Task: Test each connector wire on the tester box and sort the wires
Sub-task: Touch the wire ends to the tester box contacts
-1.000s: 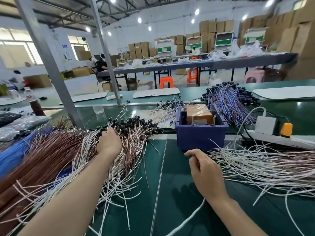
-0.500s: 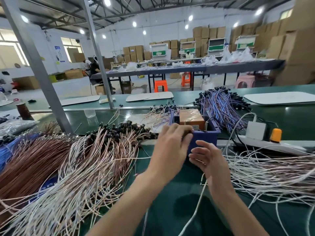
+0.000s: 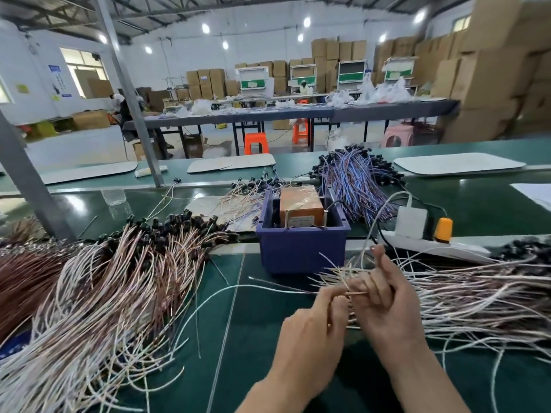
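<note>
We see both hands meeting just in front of the blue plastic bin (image 3: 301,257). The left hand (image 3: 313,326) pinches the thin pale connector wires (image 3: 356,292), and the right hand (image 3: 384,305) curls its fingers round them. The orange-brown tester box (image 3: 301,205) sits inside the bin. A loose heap of pale wires (image 3: 477,296) spreads right of the hands, touching them. A larger white-and-copper heap (image 3: 104,293) lies well apart on the left.

white walls (image 3: 179,64) | ceiling lamps (image 3: 205,28) lit | cardboard boxes (image 3: 492,84) stacked right | long grey table (image 3: 298,114) | orange stools (image 3: 255,143)
</note>
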Tool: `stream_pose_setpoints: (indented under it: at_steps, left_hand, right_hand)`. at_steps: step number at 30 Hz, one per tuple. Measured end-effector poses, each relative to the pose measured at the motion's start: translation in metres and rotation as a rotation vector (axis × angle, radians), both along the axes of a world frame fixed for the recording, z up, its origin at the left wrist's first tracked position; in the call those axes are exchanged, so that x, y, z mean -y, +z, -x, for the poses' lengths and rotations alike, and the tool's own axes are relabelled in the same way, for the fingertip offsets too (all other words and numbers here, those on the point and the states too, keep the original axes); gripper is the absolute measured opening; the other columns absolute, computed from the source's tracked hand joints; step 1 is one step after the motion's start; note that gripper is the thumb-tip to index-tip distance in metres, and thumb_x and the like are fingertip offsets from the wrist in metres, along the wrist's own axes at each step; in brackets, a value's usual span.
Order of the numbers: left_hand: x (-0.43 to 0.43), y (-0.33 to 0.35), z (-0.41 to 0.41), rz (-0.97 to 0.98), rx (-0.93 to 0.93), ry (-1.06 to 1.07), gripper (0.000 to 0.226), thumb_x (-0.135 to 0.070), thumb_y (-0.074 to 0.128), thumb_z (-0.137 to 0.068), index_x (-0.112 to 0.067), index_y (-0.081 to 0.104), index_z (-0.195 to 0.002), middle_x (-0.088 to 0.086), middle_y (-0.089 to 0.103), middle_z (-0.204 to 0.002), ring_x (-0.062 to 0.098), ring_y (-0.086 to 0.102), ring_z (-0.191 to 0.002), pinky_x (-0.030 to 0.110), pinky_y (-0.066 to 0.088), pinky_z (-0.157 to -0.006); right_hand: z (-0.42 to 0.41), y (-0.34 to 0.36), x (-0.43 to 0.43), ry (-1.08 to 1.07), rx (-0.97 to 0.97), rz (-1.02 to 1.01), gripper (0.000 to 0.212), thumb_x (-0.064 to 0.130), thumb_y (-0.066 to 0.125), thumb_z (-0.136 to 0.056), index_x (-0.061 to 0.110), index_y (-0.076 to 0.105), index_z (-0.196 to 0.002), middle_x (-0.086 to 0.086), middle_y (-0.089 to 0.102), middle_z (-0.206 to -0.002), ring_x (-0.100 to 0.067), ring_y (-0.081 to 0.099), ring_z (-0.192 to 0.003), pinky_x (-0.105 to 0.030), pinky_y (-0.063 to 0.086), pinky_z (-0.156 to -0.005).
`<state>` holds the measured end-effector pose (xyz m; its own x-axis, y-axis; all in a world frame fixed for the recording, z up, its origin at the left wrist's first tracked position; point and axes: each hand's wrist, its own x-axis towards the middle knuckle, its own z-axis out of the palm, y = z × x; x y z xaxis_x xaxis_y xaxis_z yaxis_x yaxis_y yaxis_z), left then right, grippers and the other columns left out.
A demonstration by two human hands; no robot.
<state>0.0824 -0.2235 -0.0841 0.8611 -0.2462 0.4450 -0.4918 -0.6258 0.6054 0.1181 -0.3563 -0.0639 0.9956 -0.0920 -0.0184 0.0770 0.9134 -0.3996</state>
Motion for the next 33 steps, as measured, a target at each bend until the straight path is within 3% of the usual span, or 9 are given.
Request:
stream_pose_setpoints:
  at_steps: [3, 8, 12, 15, 19, 21, 23, 27, 33]
  left_hand:
    - [0.001, 0.001, -0.011, 0.403, -0.246, 0.017, 0.023, -0.041, 0.035, -0.107, -0.042, 0.056, -0.116, -0.011, 0.072, -0.091, 0.014, 0.066, -0.072, 0.033, 0.055, -0.068]
    - [-0.013, 0.008, -0.021, 0.728, -0.249, 0.084, 0.030, -0.011, 0.040, -0.107, -0.030, 0.063, -0.114, -0.007, 0.072, -0.103, 0.012, 0.066, -0.078, 0.028, 0.053, -0.061]
    - [-0.018, 0.005, -0.024, 0.629, -0.123, 0.129, 0.033, -0.010, 0.040, -0.107, -0.034, 0.061, -0.112, -0.011, 0.070, -0.098, 0.006, 0.058, -0.074, 0.026, 0.048, -0.069]
    - [-0.017, 0.002, -0.021, 0.449, 0.012, 0.155, 0.033, -0.011, 0.042, -0.106, -0.038, 0.061, -0.110, -0.015, 0.067, -0.096, 0.005, 0.059, -0.093, 0.014, 0.043, -0.081]
    - [-0.018, -0.003, -0.021, 0.309, 0.107, 0.167, 0.026, -0.016, 0.043, -0.105, -0.030, 0.064, -0.113, -0.018, 0.062, -0.105, 0.003, 0.051, -0.110, 0.011, 0.041, -0.090]
    - [-0.019, -0.003, -0.023, 0.281, 0.149, 0.169, 0.026, -0.019, 0.041, -0.103, -0.030, 0.060, -0.117, -0.025, 0.059, -0.105, 0.003, 0.050, -0.109, 0.012, 0.041, -0.091]
    - [-0.020, -0.002, -0.024, 0.276, 0.152, 0.169, 0.028, -0.020, 0.038, -0.102, -0.035, 0.055, -0.119, -0.026, 0.056, -0.105, 0.004, 0.049, -0.106, 0.012, 0.040, -0.089]
    - [-0.024, -0.001, -0.024, 0.303, 0.080, 0.178, 0.034, -0.017, 0.035, -0.096, -0.042, 0.050, -0.115, -0.025, 0.054, -0.100, 0.006, 0.051, -0.101, 0.014, 0.041, -0.083]
    - [-0.027, 0.002, -0.023, 0.468, -0.061, 0.176, 0.026, -0.026, 0.033, -0.094, -0.048, 0.047, -0.101, -0.010, 0.060, -0.090, 0.009, 0.059, -0.084, 0.025, 0.043, -0.072]
  right_hand:
    - [0.002, -0.002, 0.003, 0.050, 0.023, -0.048, 0.024, 0.018, 0.054, -0.095, 0.016, 0.078, -0.097, 0.007, 0.026, -0.042, -0.006, 0.024, -0.039, -0.018, 0.039, -0.048]
    - [0.002, -0.003, -0.003, 0.109, 0.025, 0.158, 0.019, 0.022, 0.056, -0.096, 0.020, 0.075, -0.099, 0.007, 0.026, -0.052, -0.005, 0.018, -0.039, -0.019, 0.023, -0.034]
    - [0.006, -0.006, -0.013, 0.142, 0.040, 0.562, 0.023, 0.027, 0.059, -0.097, 0.020, 0.069, -0.116, 0.004, 0.043, -0.061, -0.005, 0.023, -0.036, -0.018, 0.022, -0.032]
    - [0.011, -0.009, -0.028, 0.142, 0.036, 0.830, 0.021, 0.022, 0.056, -0.101, 0.022, 0.068, -0.119, -0.005, 0.069, -0.081, -0.005, 0.028, -0.035, -0.018, 0.022, -0.033]
    - [0.017, -0.012, -0.036, 0.212, 0.040, 0.977, 0.021, 0.025, 0.054, -0.104, 0.024, 0.065, -0.121, -0.001, 0.047, -0.053, -0.007, 0.033, -0.036, -0.021, 0.026, -0.035]
    - [0.019, -0.011, -0.037, 0.205, 0.096, 0.994, 0.020, 0.017, 0.052, -0.105, 0.021, 0.064, -0.121, 0.009, 0.057, -0.052, -0.002, 0.047, -0.040, -0.015, 0.036, -0.039]
    - [0.021, -0.011, -0.040, 0.159, 0.166, 1.084, 0.026, 0.010, 0.053, -0.104, 0.026, 0.063, -0.121, 0.009, 0.075, -0.080, -0.001, 0.069, -0.069, -0.012, 0.051, -0.060]
    - [0.022, -0.019, -0.042, 0.064, 0.258, 1.274, 0.042, 0.018, 0.059, -0.102, 0.045, 0.054, -0.134, 0.007, 0.075, -0.108, -0.010, 0.070, -0.105, -0.023, 0.054, -0.090]
    - [0.024, -0.021, -0.041, -0.033, 0.345, 1.476, 0.053, 0.027, 0.070, -0.093, 0.054, 0.045, -0.132, 0.015, 0.072, -0.100, 0.000, 0.065, -0.072, -0.009, 0.044, -0.065]
